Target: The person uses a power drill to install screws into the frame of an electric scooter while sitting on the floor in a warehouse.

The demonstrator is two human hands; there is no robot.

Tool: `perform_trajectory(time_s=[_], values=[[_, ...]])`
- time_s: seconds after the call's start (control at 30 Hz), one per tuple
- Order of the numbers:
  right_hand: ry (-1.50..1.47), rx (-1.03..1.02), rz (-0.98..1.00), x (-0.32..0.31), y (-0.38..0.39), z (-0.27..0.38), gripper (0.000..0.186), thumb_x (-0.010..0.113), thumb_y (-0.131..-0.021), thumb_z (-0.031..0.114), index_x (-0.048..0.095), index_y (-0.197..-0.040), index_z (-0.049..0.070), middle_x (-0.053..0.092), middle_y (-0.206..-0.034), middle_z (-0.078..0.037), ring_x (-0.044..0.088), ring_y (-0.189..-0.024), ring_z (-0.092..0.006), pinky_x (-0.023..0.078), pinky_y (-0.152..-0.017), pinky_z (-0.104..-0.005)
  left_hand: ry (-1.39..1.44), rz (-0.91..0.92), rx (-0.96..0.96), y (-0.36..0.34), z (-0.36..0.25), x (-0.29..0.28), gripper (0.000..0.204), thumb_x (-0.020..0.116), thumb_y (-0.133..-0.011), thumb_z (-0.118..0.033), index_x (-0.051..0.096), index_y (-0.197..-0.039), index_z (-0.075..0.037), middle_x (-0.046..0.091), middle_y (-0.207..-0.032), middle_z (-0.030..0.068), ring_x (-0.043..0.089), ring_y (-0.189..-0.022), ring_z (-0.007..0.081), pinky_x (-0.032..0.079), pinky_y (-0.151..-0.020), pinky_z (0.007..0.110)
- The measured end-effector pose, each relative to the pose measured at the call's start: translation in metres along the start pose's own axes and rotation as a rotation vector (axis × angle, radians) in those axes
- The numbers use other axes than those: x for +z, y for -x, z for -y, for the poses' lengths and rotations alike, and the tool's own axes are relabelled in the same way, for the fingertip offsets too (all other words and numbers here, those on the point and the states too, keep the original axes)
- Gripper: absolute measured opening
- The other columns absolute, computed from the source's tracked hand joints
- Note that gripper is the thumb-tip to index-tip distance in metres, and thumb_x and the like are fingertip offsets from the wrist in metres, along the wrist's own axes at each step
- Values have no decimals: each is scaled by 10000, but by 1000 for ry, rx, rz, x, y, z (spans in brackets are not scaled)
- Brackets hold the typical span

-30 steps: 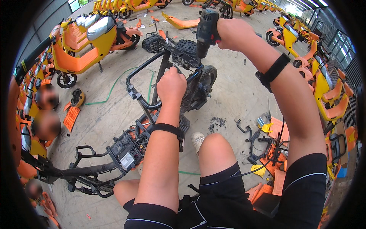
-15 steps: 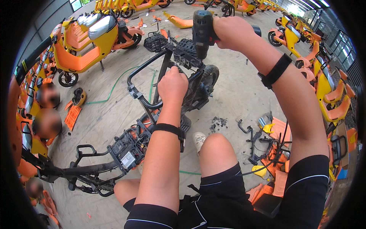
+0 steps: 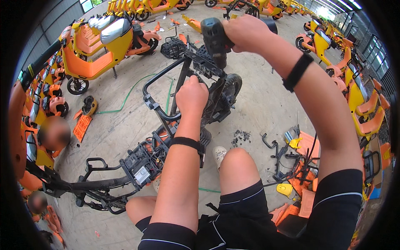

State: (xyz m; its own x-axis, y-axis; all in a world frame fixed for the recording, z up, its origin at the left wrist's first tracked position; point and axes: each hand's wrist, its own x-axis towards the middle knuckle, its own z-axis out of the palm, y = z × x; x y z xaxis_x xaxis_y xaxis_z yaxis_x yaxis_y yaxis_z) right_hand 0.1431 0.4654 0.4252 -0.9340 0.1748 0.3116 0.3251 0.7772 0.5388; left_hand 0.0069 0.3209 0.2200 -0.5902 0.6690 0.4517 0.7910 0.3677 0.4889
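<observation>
A stripped black scooter frame (image 3: pixel 148 89) stretches diagonally in front of me, its rear wheel (image 3: pixel 234 83) at the far end. My right hand (image 3: pixel 246 33) is closed round the grip of a dark cordless drill (image 3: pixel 213 37). The drill points down over the rear of the frame, its nose close to the black rear bracket; whether the tip touches a fastener is hidden. Nearer to me, my left hand (image 3: pixel 191 98) is closed at the frame's upper tubing beside the black loop rail, its fingers mostly hidden behind the hand. Exposed wiring and a silver-labelled box (image 3: pixel 141 175) sit in the frame's middle.
Small black parts (image 3: pixel 241 136) lie on the concrete right of the frame. Further right are black brackets, a dark cable and a pile of orange panels (image 3: pixel 307 200). A green strap (image 3: pixel 125 102) crosses the floor at left. Yellow-orange scooters (image 3: pixel 93 58) stand along both sides.
My right hand and the drill have shifted left and slightly closer to the rear bracket. My left hand stays at the frame tubing. The view has moved a little.
</observation>
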Motion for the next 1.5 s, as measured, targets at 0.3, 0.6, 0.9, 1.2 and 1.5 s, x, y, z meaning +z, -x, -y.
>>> perform_trajectory(time_s=[0.3,0.6,0.9,1.2,1.5], values=[[-178,214,151,3,26,-17,418,828,-669,271,619,-972,72,694,-855,-145,674,-852,-371,555,-747,-455,31,-15,-24,-3,0,-2,202,567,-881,-238,662,-941,-71,714,-902,176,683,-817,397,537,-735,489],[-380,734,43,-30,85,11,512,853,-696,385,678,-1090,110,711,-1029,-167,680,-955,-354,550,-802,-437,407,-272,-112,-8,17,0,197,579,-880,-161,663,-1020,-50,664,-838,142,643,-759,302,502,-708,397],[-1797,1479,-72,6,289,149,330,830,-815,270,616,-979,80,602,-786,-6,578,-651,-135,496,-590,-305,1711,-44,-680,43,48,-70,206,527,-931,-125,592,-1105,-37,535,-849,11,494,-745,107,424,-659,273],[-1981,1605,70,-15,328,228,302,806,-844,275,636,-919,36,636,-736,-61,629,-630,-170,518,-570,-323,1891,386,-1130,187,95,-77,349,502,-789,130,551,-1109,0,537,-1076,115,544,-983,241,495,-889,328],[-2014,1251,213,-52,268,245,349,819,-840,187,656,-1102,24,647,-1002,-4,578,-900,-102,473,-802,-276,1897,406,-806,204,105,-80,260,463,-998,39,532,-1248,14,594,-1240,179,625,-1122,271,523,-1039,388]])
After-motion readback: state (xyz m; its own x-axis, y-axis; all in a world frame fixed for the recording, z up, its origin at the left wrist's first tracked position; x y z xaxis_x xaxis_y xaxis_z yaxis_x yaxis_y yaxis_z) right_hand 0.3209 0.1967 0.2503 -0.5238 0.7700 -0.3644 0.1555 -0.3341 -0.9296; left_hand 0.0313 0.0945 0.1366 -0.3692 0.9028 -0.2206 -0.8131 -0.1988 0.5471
